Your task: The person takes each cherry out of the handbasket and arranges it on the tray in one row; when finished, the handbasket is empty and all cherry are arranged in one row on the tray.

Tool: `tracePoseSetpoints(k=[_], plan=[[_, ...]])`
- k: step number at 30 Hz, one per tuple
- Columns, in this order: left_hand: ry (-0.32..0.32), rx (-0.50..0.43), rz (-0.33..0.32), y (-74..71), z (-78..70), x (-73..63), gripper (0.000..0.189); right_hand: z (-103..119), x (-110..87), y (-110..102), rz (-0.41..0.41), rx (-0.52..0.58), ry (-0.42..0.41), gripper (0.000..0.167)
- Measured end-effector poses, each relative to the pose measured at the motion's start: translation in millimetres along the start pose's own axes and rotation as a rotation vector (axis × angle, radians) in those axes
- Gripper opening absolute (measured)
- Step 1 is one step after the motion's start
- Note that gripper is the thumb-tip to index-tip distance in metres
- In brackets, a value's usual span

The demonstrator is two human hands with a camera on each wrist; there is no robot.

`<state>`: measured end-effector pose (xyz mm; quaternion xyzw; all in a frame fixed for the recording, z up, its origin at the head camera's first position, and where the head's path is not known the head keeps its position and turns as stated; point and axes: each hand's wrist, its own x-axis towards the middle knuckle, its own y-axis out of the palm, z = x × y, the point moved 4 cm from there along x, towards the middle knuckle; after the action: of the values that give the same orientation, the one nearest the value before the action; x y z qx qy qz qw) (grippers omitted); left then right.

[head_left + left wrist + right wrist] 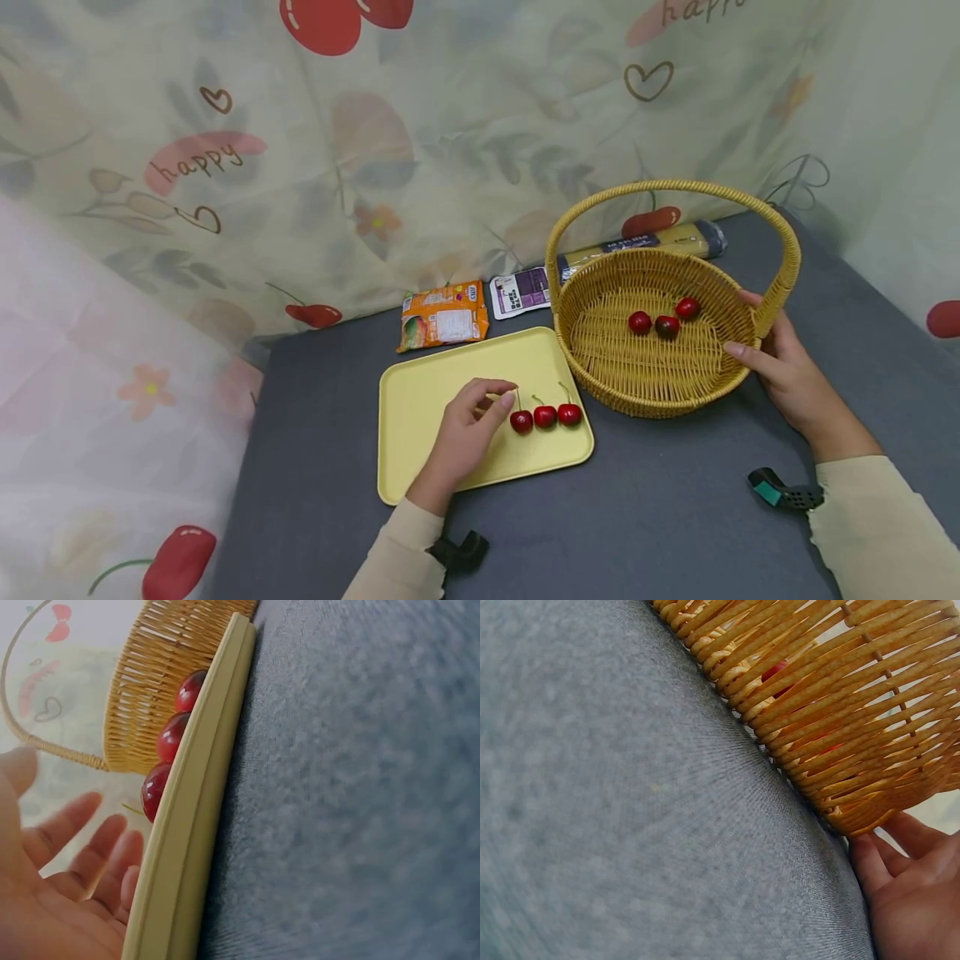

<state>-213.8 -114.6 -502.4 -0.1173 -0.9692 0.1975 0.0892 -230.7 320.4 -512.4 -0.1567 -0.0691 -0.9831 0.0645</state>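
On the yellow tray [427, 417] three red cherries sit in a row: a left one [521, 422], a middle one [545, 417] and a right one [570, 414], stems up. My left hand [465, 429] hovers over the tray beside the left cherry, its fingertips near the stem. In the left wrist view, the thumb and fingers [75, 825] are spread apart with nothing between them. My right hand [787, 375] grips the right rim of the wicker basket [652, 408], thumb over the rim and fingers on the outside. Three more cherries [666, 327] lie inside the basket.
Behind the tray lie an orange snack packet [444, 317] and a purple-and-white pouch [521, 292]. A long yellowish package [690, 239] is partly hidden behind the basket, whose tall handle [675, 187] arches over it. A patterned curtain [450, 150] hangs along the table's back edge.
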Motion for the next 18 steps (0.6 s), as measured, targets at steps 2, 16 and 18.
tracePoseSetpoints(k=[2, 16, 18], plan=[[0.013, -0.025, -0.003, -0.8, -3.3, 1.9, 0.032, 0, 0.2, 0, -0.002, -0.001, 0.002, 0.072], [0.089, -0.157, 0.079, 6.5, -50.9, 27.8, 0.044, -2, -0.8, -1, 0.000, -0.005, -0.020, 0.072], [0.099, -0.163, 0.097, 9.5, -58.2, 32.0, 0.046, -2, -1.0, -1, 0.000, -0.012, -0.022, 0.072]])
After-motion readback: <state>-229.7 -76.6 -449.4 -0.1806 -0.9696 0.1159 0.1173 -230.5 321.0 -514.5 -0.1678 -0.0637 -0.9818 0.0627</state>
